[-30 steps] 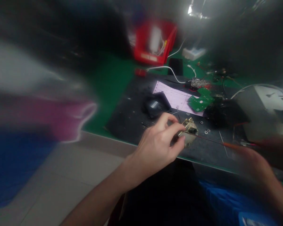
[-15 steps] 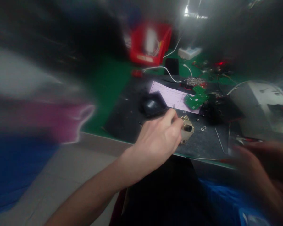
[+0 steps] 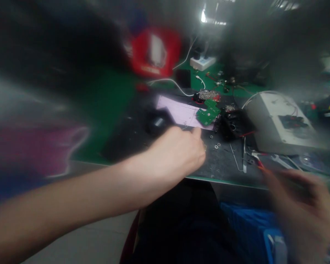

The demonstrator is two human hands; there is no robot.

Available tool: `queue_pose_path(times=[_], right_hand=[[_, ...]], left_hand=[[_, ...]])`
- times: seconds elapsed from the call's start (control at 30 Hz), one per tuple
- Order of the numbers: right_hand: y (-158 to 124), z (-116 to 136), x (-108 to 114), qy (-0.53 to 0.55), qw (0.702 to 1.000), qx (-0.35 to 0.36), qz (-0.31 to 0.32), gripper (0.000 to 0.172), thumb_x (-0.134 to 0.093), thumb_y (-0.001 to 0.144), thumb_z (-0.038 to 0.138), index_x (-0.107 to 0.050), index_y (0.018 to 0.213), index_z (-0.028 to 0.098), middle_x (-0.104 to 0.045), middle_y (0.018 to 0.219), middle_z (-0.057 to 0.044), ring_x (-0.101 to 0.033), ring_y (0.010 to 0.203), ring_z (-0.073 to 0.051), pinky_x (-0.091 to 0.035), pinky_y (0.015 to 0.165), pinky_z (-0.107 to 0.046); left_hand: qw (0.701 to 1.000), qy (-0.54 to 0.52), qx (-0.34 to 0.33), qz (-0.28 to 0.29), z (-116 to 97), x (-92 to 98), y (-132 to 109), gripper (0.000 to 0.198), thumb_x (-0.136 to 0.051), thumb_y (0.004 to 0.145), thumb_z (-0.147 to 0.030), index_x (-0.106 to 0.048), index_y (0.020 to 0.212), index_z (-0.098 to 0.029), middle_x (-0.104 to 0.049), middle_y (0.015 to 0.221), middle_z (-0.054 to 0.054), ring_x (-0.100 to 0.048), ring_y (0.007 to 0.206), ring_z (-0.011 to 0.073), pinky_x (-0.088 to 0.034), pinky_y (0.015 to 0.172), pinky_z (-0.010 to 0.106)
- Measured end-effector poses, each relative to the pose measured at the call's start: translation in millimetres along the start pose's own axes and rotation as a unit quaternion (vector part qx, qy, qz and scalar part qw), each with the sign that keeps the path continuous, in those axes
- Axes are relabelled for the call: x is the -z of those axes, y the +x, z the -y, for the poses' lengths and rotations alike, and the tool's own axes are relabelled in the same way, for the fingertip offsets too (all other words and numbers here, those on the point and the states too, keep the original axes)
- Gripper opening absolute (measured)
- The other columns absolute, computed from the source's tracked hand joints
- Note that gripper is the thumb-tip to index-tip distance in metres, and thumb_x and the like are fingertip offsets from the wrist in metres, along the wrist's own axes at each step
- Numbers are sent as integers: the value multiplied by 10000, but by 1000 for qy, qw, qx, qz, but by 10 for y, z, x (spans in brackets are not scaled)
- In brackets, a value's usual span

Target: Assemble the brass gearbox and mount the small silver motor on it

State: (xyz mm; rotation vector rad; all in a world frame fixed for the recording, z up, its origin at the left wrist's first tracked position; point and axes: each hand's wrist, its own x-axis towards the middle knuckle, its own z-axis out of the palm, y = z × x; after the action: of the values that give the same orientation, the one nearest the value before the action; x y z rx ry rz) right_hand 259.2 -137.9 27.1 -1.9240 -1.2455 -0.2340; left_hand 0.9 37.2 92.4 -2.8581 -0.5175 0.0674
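Note:
My left hand (image 3: 178, 154) reaches over the front part of the dark work mat (image 3: 222, 165), fingers curled in; a sliver of something brass shows at its fingertips, the rest hidden. My right hand (image 3: 299, 205) is low at the right, blurred, below the table edge, its fingers curled near a thin red-handled tool (image 3: 260, 165). Small washers (image 3: 217, 146) lie on the mat just right of my left hand.
On the mat lie a pink paper sheet (image 3: 178, 112), a green circuit board (image 3: 208, 113), a small black box (image 3: 156, 123) and a black part (image 3: 232, 124). A white device (image 3: 277, 124) stands at the right. A red bin (image 3: 154, 51) and power strip (image 3: 202, 62) sit behind.
The view has swung right. My left hand has closed over the brass part, which now is almost hidden. My right hand has dropped lower, and the red-handled tool sits near the table edge.

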Motion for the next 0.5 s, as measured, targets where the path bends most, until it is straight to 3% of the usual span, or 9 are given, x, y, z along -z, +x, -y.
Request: queue_pose_path(times=[0.13, 0.23, 0.37, 0.5], right_hand=[[-54, -89, -57, 10, 998, 27, 59, 324, -773, 913, 432, -682, 1152, 233, -675, 1125, -64, -659, 991, -262, -502, 892, -418], [-84, -139, -162, -34, 992, 73, 97, 219, -728, 960, 411, -697, 1074, 227, -657, 1107, -53, -637, 1039, -235, -504, 917, -378], [-114, -180, -348, -55, 979, 155, 117, 198, -684, 998, 336, -674, 1117, 179, -630, 1129, -84, -622, 1048, -220, -514, 870, -334], [-119, -90, -454, -53, 968, 214, 121, 209, -667, 1007, 304, -667, 1127, 133, -611, 1088, -105, -586, 999, -230, -496, 844, -349]], left_hand=[[999, 29, -14, 15, 8, -25, -10, 326, -637, 733, 22, -666, 990, -177, -626, 921, 103, -584, 696, 232, -348, 493, 328], [998, 51, -13, 17, -21, 26, -18, 295, -623, 744, 45, -663, 957, -155, -602, 871, 91, -572, 687, 228, -312, 477, 316], [998, 57, -18, 13, -8, 132, -23, 303, -603, 725, 68, -668, 953, -122, -606, 854, 93, -575, 700, 237, -279, 461, 314], [999, 14, -45, 11, 112, 183, -2, 287, -576, 791, 40, -657, 1014, -122, -660, 922, 104, -603, 673, 204, -301, 479, 303]])
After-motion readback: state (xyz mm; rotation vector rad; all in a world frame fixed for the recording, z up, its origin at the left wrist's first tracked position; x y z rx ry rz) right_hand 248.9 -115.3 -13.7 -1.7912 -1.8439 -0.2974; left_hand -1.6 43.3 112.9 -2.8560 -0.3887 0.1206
